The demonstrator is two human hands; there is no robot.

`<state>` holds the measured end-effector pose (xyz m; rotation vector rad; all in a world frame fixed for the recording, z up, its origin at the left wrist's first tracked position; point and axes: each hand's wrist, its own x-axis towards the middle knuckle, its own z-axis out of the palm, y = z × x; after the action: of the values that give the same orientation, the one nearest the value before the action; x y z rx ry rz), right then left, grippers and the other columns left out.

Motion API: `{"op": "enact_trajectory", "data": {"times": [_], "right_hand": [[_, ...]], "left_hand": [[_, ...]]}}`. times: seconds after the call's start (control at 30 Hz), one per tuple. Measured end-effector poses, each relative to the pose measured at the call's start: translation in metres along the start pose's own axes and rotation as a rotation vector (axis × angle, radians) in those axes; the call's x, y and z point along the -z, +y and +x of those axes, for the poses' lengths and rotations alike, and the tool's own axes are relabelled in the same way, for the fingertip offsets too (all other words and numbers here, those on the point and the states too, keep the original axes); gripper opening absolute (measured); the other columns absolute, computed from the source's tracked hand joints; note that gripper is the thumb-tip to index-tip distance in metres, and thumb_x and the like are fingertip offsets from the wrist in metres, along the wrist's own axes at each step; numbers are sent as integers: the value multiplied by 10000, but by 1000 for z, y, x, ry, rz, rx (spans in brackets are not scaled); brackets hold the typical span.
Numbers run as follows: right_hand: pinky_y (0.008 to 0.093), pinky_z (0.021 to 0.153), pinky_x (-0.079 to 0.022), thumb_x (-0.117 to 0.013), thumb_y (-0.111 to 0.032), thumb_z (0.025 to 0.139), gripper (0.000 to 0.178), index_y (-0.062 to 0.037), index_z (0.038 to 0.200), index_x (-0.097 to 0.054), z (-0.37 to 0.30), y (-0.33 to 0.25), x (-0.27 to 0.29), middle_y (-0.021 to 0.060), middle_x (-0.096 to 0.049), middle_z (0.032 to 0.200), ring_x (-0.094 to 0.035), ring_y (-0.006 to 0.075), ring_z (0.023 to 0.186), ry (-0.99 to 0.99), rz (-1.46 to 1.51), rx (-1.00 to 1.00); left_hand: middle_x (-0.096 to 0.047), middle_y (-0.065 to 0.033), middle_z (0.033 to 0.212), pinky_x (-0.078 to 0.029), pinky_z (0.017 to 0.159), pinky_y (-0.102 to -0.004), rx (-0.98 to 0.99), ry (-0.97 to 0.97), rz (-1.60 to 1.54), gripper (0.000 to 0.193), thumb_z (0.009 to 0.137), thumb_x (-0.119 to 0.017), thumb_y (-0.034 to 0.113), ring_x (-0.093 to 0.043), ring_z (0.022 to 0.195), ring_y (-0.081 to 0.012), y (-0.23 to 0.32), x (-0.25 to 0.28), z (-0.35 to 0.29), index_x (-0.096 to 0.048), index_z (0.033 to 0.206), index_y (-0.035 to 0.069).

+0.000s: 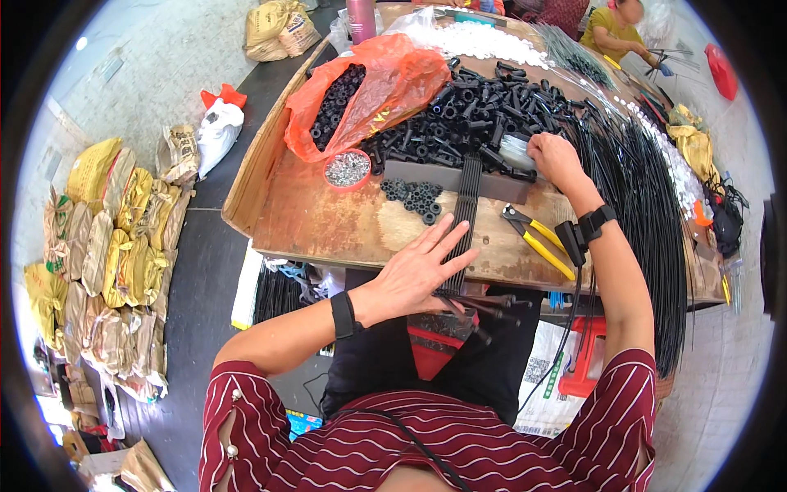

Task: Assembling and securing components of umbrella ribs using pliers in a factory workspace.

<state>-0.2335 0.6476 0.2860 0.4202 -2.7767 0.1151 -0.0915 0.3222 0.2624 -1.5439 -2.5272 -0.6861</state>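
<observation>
My left hand (422, 266) lies flat with fingers spread on the near end of a row of thin black rods (467, 205) that runs across the wooden table (328, 217). The rods pass over a grey bar (426, 175). My right hand (553, 158) reaches into a big heap of black plastic tubes (475, 115) at the far side; its fingers are curled among the pieces and what they grip is hidden. A small cluster of black rings (414, 197) sits between the hands.
Yellow-handled pliers (537, 238) lie right of the rods. A red dish of small metal parts (347, 168), an orange bag of black pieces (369, 86), white parts (479, 41) and a long bundle of black rods (643, 197) crowd the table. Stacked sacks (115, 246) line the floor left. Another person (615, 29) works far off.
</observation>
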Motion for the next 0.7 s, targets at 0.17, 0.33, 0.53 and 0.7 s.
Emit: {"op": "enact_trajectory", "data": {"times": [0.17, 0.33, 0.53, 0.7], "right_hand": [[416, 726, -496, -541, -139, 861, 127, -40, 893, -615, -6, -10, 9, 175, -653, 814, -633, 341, 791, 110, -8, -87], [295, 735, -492, -481, -173, 959, 182, -29, 903, -577, -21, -56, 80, 76, -646, 807, -627, 162, 782, 412, 747, -279], [303, 981, -468, -357, -106, 989, 380, 155, 1238, -475, -170, -89, 250, 216, -519, 1301, -578, 259, 1132, 889, 654, -255], [328, 480, -483, -576, -161, 895, 149, -91, 929, -449, -160, -163, 294, 89, -638, 867, -575, 210, 619, -143, 1431, 535]], "left_hand": [[-261, -204, 1480, -282, 1103, -468, -9, 21, 17, 816, 735, -705, 498, -205, 1384, -406, -1, -7, -1, -401, 1388, 113], [-273, -204, 1475, -277, 1106, -474, 25, 23, -11, 825, 727, -711, 505, -217, 1379, -409, -5, -7, 0, -412, 1380, 99], [-293, -207, 1461, -275, 1110, -468, -65, 108, -12, 814, 701, -728, 484, -228, 1379, -394, -6, -9, 4, -434, 1324, 50], [-286, -202, 1466, -256, 1127, -452, -51, 63, 0, 815, 638, -777, 338, -230, 1383, -375, -4, -12, 4, -439, 1325, 57]]}}
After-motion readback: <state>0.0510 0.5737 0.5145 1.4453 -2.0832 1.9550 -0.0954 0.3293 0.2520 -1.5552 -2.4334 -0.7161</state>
